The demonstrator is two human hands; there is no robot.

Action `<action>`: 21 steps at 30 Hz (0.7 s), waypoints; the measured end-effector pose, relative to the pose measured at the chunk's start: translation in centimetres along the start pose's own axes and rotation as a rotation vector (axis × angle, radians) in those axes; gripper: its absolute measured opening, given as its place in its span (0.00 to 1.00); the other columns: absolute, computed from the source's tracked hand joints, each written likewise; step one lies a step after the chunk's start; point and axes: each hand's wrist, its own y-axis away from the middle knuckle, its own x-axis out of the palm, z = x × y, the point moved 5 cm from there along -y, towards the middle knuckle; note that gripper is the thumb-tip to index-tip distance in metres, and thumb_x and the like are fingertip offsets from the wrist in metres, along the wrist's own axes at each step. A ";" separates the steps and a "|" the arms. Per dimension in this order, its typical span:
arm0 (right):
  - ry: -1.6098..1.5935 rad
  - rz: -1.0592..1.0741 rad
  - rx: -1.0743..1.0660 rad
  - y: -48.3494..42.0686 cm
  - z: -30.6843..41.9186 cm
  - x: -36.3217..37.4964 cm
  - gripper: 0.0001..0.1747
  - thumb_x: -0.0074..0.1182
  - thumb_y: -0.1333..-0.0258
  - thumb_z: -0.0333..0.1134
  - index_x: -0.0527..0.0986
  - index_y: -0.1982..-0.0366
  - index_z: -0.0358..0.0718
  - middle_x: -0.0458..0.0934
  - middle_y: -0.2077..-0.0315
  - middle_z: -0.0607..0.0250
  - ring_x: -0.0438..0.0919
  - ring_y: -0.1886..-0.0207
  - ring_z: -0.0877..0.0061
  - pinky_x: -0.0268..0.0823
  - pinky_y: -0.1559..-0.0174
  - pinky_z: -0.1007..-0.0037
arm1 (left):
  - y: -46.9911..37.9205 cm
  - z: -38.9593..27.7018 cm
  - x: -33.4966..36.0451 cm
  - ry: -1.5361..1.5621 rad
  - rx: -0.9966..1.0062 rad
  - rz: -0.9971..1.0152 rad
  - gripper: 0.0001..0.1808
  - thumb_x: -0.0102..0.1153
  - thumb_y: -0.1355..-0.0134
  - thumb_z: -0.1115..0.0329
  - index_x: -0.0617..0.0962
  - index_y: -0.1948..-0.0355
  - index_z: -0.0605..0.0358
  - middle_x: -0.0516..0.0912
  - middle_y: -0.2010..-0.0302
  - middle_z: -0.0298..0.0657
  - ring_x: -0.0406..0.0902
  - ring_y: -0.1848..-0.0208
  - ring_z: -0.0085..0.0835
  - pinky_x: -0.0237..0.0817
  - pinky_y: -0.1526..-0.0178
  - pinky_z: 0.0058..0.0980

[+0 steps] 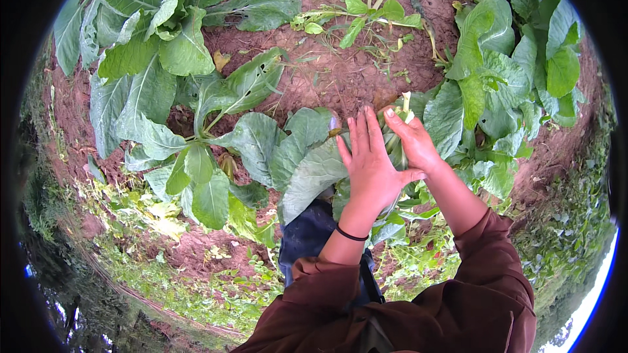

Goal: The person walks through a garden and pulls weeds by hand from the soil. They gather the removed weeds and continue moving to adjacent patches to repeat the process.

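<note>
My left hand (371, 166) is spread with its fingers apart over a large grey-green leaf (316, 176). Its thumb reaches across to the right wrist, and a thin black band circles the left wrist. Right beside it, my right hand (417, 143) closes around a bunch of leafy green stalks (396, 147); most of its fingers are hidden. Pale stalk ends (406, 102) stick out above that hand, while leaves (390, 228) of the bunch hang below, between my forearms.
Broad-leaved green plants stand at left (198, 142), far left (162, 24) and right (490, 73), some with holed leaves. A small, sparse plant (370, 10) grows from reddish soil (319, 66) ahead. Low weeds (235, 284) and pale fallen leaves (162, 220) cover the near ground.
</note>
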 end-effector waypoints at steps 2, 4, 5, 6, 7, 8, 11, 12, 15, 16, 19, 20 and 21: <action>-0.188 0.152 0.216 -1.1 -0.9 1.4 0.20 0.47 0.39 0.44 0.69 0.52 0.38 0.75 0.58 0.65 0.74 0.55 0.78 0.67 0.51 0.71 | -0.2 0.6 -1.2 0.013 -0.012 -0.084 0.71 0.75 0.68 0.52 0.38 0.34 0.62 0.66 0.42 0.57 0.62 0.39 0.49 0.42 0.36 0.50; -0.335 0.393 0.286 -2.0 -0.5 3.7 0.23 0.49 0.40 0.44 0.67 0.49 0.37 0.75 0.57 0.64 0.74 0.55 0.77 0.66 0.50 0.71 | -0.7 2.6 -2.7 0.071 -0.137 -0.087 0.67 0.73 0.63 0.58 0.37 0.34 0.61 0.73 0.51 0.58 0.70 0.48 0.52 0.56 0.44 0.46; -0.410 0.512 0.322 -2.7 -0.3 4.6 0.24 0.49 0.41 0.45 0.66 0.48 0.37 0.75 0.57 0.63 0.74 0.55 0.77 0.65 0.50 0.71 | -1.0 3.6 -3.3 0.101 -0.199 -0.088 0.65 0.72 0.61 0.60 0.36 0.34 0.61 0.76 0.55 0.58 0.74 0.53 0.53 0.63 0.49 0.44; -0.379 0.637 0.244 -4.8 -1.2 3.8 0.26 0.51 0.42 0.43 0.64 0.45 0.37 0.74 0.56 0.63 0.73 0.54 0.77 0.63 0.48 0.71 | -1.2 4.1 -3.9 0.098 -0.244 -0.115 0.59 0.66 0.56 0.67 0.36 0.33 0.58 0.79 0.66 0.57 0.77 0.66 0.54 0.69 0.63 0.40; -0.174 0.681 0.185 -6.2 -0.2 3.8 0.27 0.54 0.44 0.44 0.66 0.47 0.37 0.75 0.57 0.63 0.73 0.53 0.77 0.61 0.46 0.71 | -1.1 4.9 -4.7 0.083 -0.299 -0.125 0.58 0.65 0.55 0.68 0.36 0.33 0.56 0.79 0.67 0.57 0.77 0.67 0.54 0.69 0.63 0.41; 0.351 0.548 0.147 -9.3 -0.7 1.1 0.29 0.56 0.47 0.49 0.69 0.50 0.37 0.76 0.59 0.64 0.73 0.54 0.78 0.61 0.47 0.72 | -1.3 5.0 -5.3 0.074 -0.338 -0.131 0.57 0.64 0.54 0.68 0.36 0.33 0.55 0.79 0.68 0.57 0.77 0.68 0.54 0.68 0.64 0.42; 1.749 -0.433 0.150 -15.4 -0.2 -6.1 0.50 0.65 0.64 0.56 0.60 0.42 0.37 0.63 0.42 0.53 0.60 0.38 0.64 0.53 0.39 0.63 | -1.4 4.9 -8.0 0.112 -0.440 -0.163 0.55 0.61 0.54 0.73 0.38 0.33 0.60 0.79 0.67 0.55 0.76 0.65 0.52 0.64 0.54 0.41; 1.852 -0.563 0.024 -16.5 -0.3 -7.3 0.62 0.66 0.66 0.56 0.45 0.36 0.39 0.50 0.36 0.54 0.47 0.32 0.62 0.42 0.34 0.61 | -1.5 4.7 -8.2 0.130 -0.384 -0.224 0.54 0.61 0.54 0.73 0.39 0.33 0.60 0.79 0.66 0.55 0.76 0.65 0.52 0.64 0.54 0.41; 1.671 -0.447 -0.165 -21.2 -1.2 -5.8 0.67 0.67 0.67 0.56 0.38 0.34 0.39 0.47 0.35 0.52 0.45 0.32 0.62 0.36 0.32 0.61 | -1.3 4.7 -8.7 0.166 -0.368 -0.318 0.53 0.61 0.53 0.72 0.41 0.33 0.55 0.79 0.65 0.55 0.76 0.66 0.49 0.65 0.58 0.39; 1.577 -0.440 -0.259 -23.0 -0.9 -5.3 0.66 0.67 0.67 0.55 0.38 0.34 0.39 0.48 0.35 0.52 0.45 0.32 0.62 0.36 0.32 0.61 | -1.3 4.5 -8.7 0.154 -0.356 -0.349 0.53 0.62 0.53 0.73 0.42 0.33 0.53 0.79 0.67 0.53 0.77 0.69 0.47 0.66 0.62 0.37; 1.478 -0.356 -0.445 -25.2 -2.0 -3.1 0.64 0.68 0.66 0.53 0.40 0.35 0.38 0.52 0.37 0.50 0.48 0.33 0.60 0.38 0.33 0.61 | -1.0 4.5 -8.3 0.182 -0.327 -0.393 0.52 0.62 0.53 0.74 0.45 0.32 0.50 0.79 0.68 0.49 0.77 0.71 0.41 0.68 0.64 0.34; 1.476 -0.319 -0.492 -25.5 -2.7 -2.3 0.63 0.68 0.66 0.52 0.41 0.35 0.37 0.54 0.38 0.49 0.49 0.33 0.60 0.39 0.33 0.61 | -0.9 4.6 -8.2 0.178 -0.316 -0.403 0.52 0.62 0.53 0.74 0.45 0.32 0.50 0.79 0.68 0.50 0.77 0.70 0.41 0.68 0.64 0.34; 1.518 -0.350 -0.492 -25.6 -3.4 -2.0 0.61 0.67 0.64 0.51 0.44 0.35 0.37 0.56 0.40 0.49 0.51 0.34 0.59 0.41 0.33 0.62 | -0.9 4.7 -8.2 0.178 -0.303 -0.412 0.52 0.62 0.53 0.74 0.45 0.32 0.50 0.79 0.67 0.50 0.77 0.70 0.41 0.68 0.63 0.34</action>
